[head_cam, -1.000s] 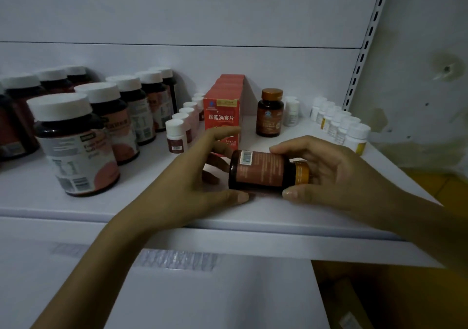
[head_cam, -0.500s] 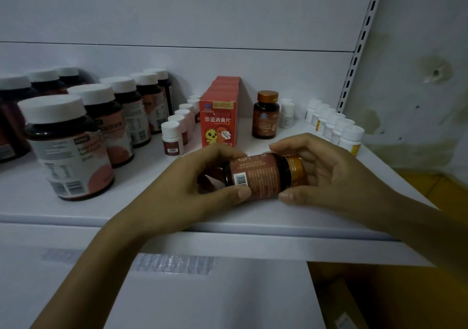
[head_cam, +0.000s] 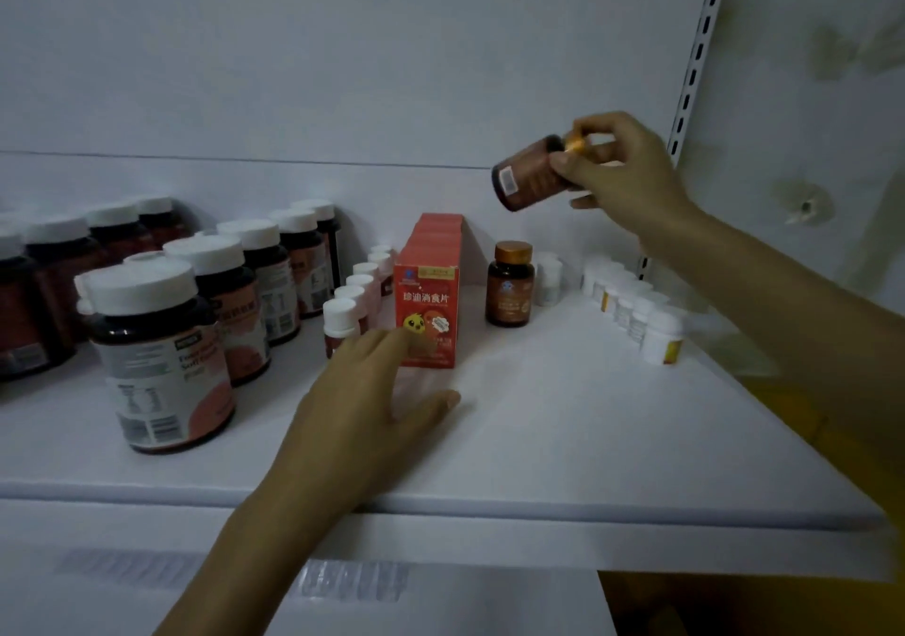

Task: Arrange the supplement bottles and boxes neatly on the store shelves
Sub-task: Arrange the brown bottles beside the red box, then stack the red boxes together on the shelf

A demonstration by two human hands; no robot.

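Observation:
My right hand (head_cam: pixel 619 173) grips a small brown bottle (head_cam: pixel 526 177) by its gold cap, tilted in the air above the white shelf (head_cam: pixel 563 415). A matching brown bottle with a gold cap (head_cam: pixel 510 284) stands upright at the back of the shelf, below it. My left hand (head_cam: pixel 365 405) hovers open and empty over the shelf, its fingers just in front of the row of red boxes (head_cam: pixel 428 302).
Large dark bottles with white caps (head_cam: pixel 161 356) fill the left of the shelf. A line of small white-capped bottles (head_cam: pixel 343 312) runs beside the red boxes. Small white bottles (head_cam: pixel 641 310) line the right side by the slotted upright (head_cam: pixel 695 72).
My right hand lifted the brown bottle up and to the right, off the front of the shelf. My left hand let go of it and stayed low near the red boxes.

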